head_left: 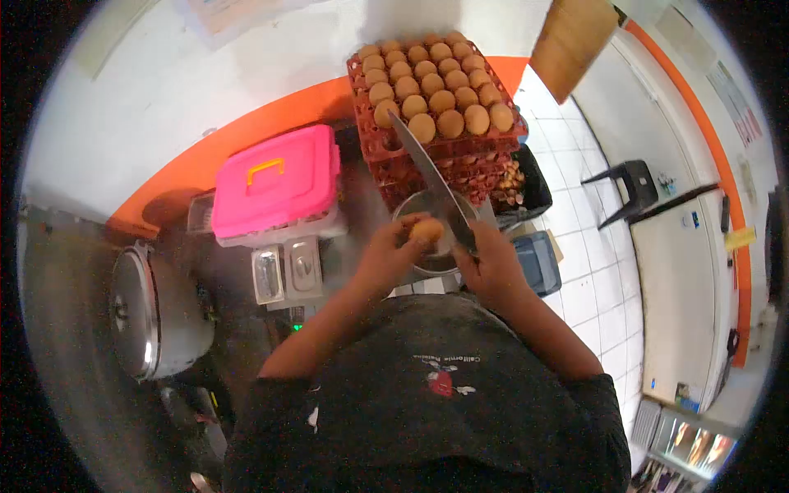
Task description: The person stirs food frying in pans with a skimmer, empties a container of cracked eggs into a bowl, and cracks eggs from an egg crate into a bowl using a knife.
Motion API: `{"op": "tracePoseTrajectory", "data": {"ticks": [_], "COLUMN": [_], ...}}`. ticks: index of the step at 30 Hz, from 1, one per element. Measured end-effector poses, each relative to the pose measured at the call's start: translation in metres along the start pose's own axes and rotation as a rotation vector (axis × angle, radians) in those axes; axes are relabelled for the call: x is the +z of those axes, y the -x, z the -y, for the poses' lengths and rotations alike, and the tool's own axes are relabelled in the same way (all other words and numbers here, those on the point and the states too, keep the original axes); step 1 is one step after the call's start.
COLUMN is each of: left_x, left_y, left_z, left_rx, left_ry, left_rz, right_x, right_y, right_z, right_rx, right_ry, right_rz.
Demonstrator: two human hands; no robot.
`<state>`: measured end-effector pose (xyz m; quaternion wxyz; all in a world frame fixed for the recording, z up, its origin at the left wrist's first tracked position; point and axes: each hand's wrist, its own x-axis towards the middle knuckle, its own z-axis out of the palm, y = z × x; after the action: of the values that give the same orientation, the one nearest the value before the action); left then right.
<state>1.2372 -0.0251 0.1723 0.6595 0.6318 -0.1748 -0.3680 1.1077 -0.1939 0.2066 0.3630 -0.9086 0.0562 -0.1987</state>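
Brown egg (426, 231) is held in the fingers of my left hand (389, 253), over a round metal bowl (436, 264). My right hand (496, 261) is closed round the lower end of a large knife (433, 177), whose blade points up and away, its tip near the front row of eggs. Behind the bowl stands a tall stack of red egg trays (444, 149), its top tray filled with rows of brown eggs (449, 124) except for a gap at the front left corner.
To the left are a pink-lidded box (275, 182), small metal containers (302, 267) and a large metal pot (177, 312). A black bin with eggshells (511, 182), a grey-blue container (536, 261) and a dark stool (634, 190) are on the right.
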Motion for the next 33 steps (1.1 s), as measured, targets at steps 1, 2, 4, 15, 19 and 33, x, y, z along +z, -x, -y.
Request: {"op": "tracePoseTrajectory", "data": {"ticks": [1, 2, 4, 15, 19, 33], "left_x": [0.004, 0.005, 0.006, 0.057, 0.077, 0.076], "left_y": [-0.001, -0.004, -0.012, -0.012, -0.002, 0.006], "left_z": [-0.002, -0.001, 0.003, 0.018, 0.013, 0.024], "left_rx": [0.006, 0.019, 0.044, 0.018, -0.035, 0.023], "left_ry": [0.021, 0.067, 0.156, 0.359, 0.200, -0.199], "left_rz": [-0.069, -0.103, -0.170, -0.440, -0.473, -0.480], "right_x": [-0.003, -0.011, -0.028, -0.065, -0.067, -0.009], "right_y": [-0.001, -0.001, -0.002, -0.012, -0.038, -0.074], "right_z": [-0.005, -0.009, -0.015, -0.088, -0.087, -0.093], "right_rx": [0.025, 0.099, 0.245, -0.033, -0.172, -0.283], "right_ry": [0.012, 0.042, 0.108, 0.063, -0.160, -0.214], "right_rz": [0.037, 0.171, 0.441, 0.545, 0.399, 0.505]}}
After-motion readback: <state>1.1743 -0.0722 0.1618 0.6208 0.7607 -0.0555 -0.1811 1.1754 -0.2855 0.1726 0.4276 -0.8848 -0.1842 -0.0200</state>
